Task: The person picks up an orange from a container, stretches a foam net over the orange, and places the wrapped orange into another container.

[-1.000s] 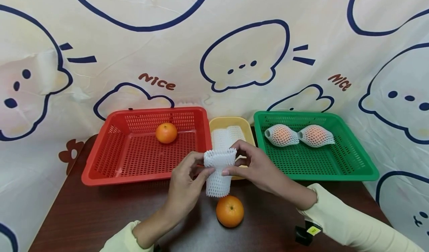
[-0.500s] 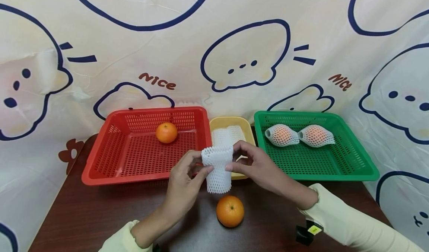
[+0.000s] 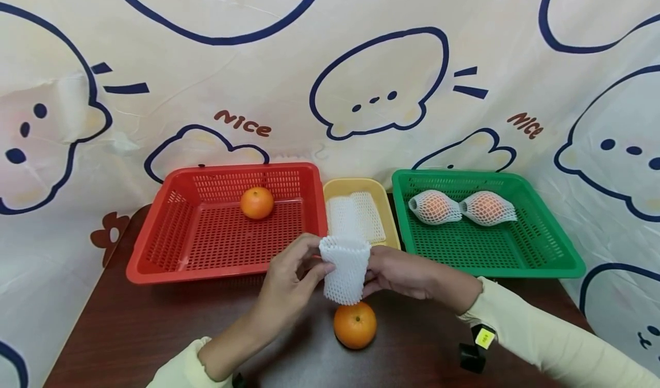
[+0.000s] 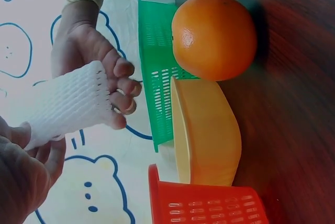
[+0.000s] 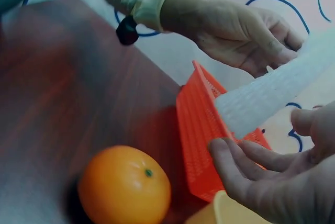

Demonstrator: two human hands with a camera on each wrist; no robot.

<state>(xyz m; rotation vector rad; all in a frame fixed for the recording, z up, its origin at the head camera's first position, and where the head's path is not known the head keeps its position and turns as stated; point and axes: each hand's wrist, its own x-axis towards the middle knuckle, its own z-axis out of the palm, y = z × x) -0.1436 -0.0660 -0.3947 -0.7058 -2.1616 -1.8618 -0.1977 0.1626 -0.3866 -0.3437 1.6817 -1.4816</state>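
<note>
A white foam net sleeve (image 3: 346, 274) hangs upright above the table, its upper end spread. My left hand (image 3: 286, 282) pinches the sleeve by its left upper edge, thumb in front; the left wrist view shows this hand (image 4: 26, 177) at the sleeve's other side. Beside the sleeve's right side is my right hand (image 3: 402, 270). In the right wrist view its fingers (image 5: 256, 164) lie loosely bent near the lower end, thumb apart, gripping nothing. An orange (image 3: 356, 326) sits on the table just below the sleeve, close to its lower edge.
A red basket (image 3: 201, 272) at the left holds another orange (image 3: 256, 203). Between the baskets, a yellow tray (image 3: 390, 227) contains more foam sleeves (image 3: 368, 216). The green basket (image 3: 484, 267) at the right holds two net-wrapped fruits (image 3: 435, 207). A patterned cloth hangs behind.
My right hand has let go of the sleeve's upper edge and moved down along its right side. The sleeve has come down slightly and right, toward the orange; the left hand keeps its pinch.
</note>
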